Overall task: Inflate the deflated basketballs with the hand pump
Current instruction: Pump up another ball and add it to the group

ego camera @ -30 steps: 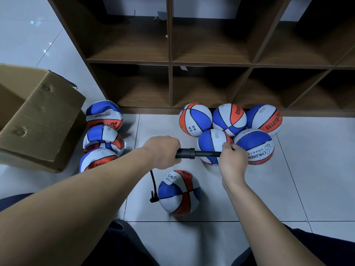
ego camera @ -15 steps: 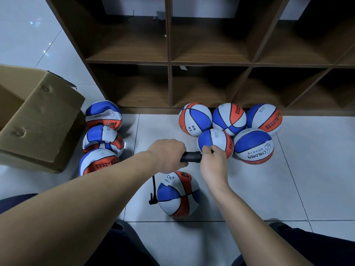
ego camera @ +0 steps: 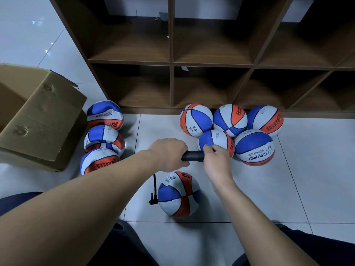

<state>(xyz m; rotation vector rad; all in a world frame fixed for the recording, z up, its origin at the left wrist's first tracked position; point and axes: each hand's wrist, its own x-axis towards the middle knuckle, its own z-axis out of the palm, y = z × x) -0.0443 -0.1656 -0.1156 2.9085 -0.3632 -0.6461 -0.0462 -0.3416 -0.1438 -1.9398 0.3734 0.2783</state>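
A black hand pump (ego camera: 192, 156) is held level between my hands. My left hand (ego camera: 169, 153) grips its barrel. My right hand (ego camera: 216, 160) grips its handle, pushed in close against the barrel. A thin black hose (ego camera: 154, 191) hangs from the pump down to the left side of a dented blue, white and orange basketball (ego camera: 178, 194) on the floor below. Three sagging, deflated balls (ego camera: 103, 139) lie in a column at the left. Several round balls (ego camera: 230, 127) are clustered at the right, by the shelf foot.
A brown wooden cubby shelf (ego camera: 171, 64) with bare compartments stands straight ahead. An open cardboard box (ego camera: 38, 120) lies on its side at the left. The floor is pale tile (ego camera: 307, 179). My dark trouser legs (ego camera: 119, 246) frame the bottom edge.
My right hand moved left towards my left hand, pushing the pump handle in; the rod that showed a second ago is now hidden. The left hand and the ball stayed put.
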